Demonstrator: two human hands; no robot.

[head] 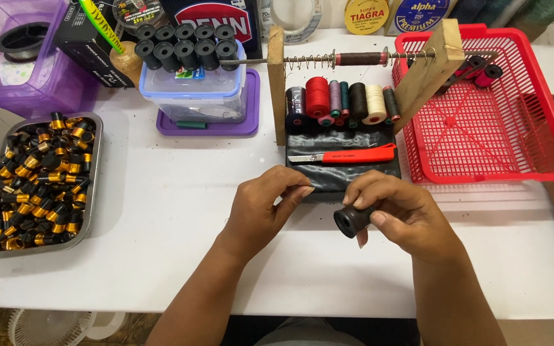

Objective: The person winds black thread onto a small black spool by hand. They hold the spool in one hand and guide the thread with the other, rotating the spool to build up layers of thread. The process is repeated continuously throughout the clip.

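Observation:
My right hand [400, 214] grips a small black spool-shaped cylinder [352, 220] by its side, its hollow end turned toward my left hand. My left hand [265, 206] hovers just left of it with thumb and forefinger pinched together near the spool's end; whether a thread runs between them is too fine to tell. Both hands are over the white table [168, 192], just in front of a black mat [347, 176] that carries a red utility knife [344, 156].
A metal tray [40, 182] of several black-and-gold cylinders lies at the left. A wooden rack [354, 96] holds thread spools behind the mat. A red basket [495, 115] stands right, a clear box topped with black cylinders [190, 51] and a purple bin [24, 57] at the back.

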